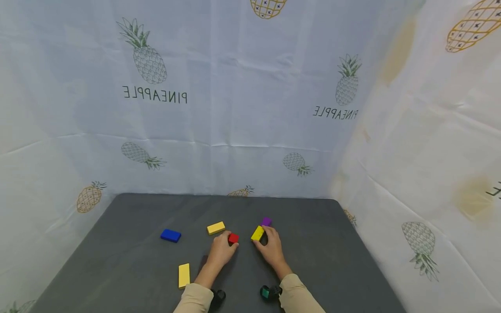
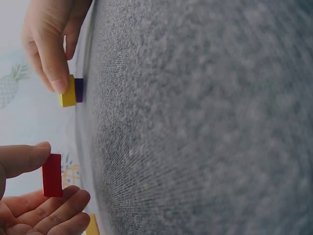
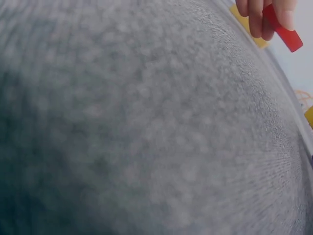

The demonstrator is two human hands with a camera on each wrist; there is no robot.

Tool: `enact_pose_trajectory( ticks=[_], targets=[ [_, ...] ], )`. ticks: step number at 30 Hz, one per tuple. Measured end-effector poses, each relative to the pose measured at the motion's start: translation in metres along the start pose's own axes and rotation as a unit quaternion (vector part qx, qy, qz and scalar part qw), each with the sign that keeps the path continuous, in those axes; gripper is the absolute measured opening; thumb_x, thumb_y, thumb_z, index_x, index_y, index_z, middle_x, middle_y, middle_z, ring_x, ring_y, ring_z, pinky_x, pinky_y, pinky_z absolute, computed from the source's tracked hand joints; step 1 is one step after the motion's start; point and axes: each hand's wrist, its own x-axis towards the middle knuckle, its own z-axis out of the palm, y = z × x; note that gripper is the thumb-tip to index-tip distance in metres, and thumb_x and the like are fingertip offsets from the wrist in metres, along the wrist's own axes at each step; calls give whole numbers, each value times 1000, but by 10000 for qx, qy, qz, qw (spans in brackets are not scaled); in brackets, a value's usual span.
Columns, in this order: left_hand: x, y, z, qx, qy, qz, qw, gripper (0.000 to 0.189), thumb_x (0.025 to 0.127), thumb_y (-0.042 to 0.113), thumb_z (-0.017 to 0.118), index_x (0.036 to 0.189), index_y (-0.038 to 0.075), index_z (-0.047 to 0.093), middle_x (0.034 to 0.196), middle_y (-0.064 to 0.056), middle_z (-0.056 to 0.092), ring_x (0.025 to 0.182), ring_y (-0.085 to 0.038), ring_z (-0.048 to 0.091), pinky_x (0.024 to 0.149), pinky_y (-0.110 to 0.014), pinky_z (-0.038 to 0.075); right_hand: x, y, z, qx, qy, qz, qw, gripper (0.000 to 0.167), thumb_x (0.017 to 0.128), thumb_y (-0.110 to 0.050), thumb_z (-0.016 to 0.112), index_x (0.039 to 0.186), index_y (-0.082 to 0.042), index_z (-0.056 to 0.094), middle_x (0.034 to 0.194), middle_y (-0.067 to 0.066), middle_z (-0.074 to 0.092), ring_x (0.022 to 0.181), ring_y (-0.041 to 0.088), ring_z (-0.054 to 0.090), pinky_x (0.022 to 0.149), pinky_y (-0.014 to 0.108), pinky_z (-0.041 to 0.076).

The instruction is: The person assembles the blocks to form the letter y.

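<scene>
My left hand (image 1: 221, 251) pinches a small red block (image 1: 233, 238) between thumb and fingers; in the left wrist view the red block (image 2: 52, 175) is up off the table. A short way to the right, my right hand (image 1: 272, 248) grips a bright yellow block (image 1: 257, 233) by its sides. Just behind that one is a purple block (image 1: 266, 221), partly covered by the yellow block and fingers. From the left wrist, the yellow block (image 2: 68, 92) overlaps the purple block (image 2: 79, 90), which sits at table level. The right wrist view catches only the edge of the yellow block (image 3: 309, 116).
A pale yellow block (image 1: 216, 228) lies behind my left hand, and a blue block (image 1: 170, 235) farther left. Another pale yellow block (image 1: 184, 275) is beside my left forearm, which half hides a dark block (image 1: 203, 261). Pineapple-print curtains (image 1: 235, 108) surround the grey table (image 1: 129, 256).
</scene>
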Motion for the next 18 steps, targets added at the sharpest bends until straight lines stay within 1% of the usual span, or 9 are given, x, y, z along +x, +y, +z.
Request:
enact_pose_trajectory(
  ticks=[7, 10, 18],
  targets=[
    [-1, 2, 1, -29, -44, 36, 10000, 42, 77, 13, 77, 111, -6, 62, 95, -19, 67, 78, -26, 63, 68, -40, 53, -2, 3, 0, 69, 117, -51, 9999, 55, 79, -19, 77, 126, 3, 57, 121, 19, 56, 110, 35, 54, 95, 53, 44],
    [-1, 3, 1, -62, -77, 34, 9999, 42, 77, 12, 77, 111, -7, 61, 95, -20, 67, 78, -26, 63, 68, -40, 53, -2, 3, -1, 64, 57, -55, 9999, 55, 79, -19, 76, 126, 3, 56, 122, 19, 56, 111, 35, 53, 96, 52, 43],
    [1, 3, 1, -46, -145, -39, 9999, 41, 77, 12, 77, 111, -6, 61, 95, -19, 67, 79, -25, 62, 69, -40, 53, -1, 2, -3, 75, -141, 115, 9998, 57, 81, -21, 75, 129, 1, 55, 127, 19, 54, 117, 35, 52, 100, 52, 42]
  ],
)
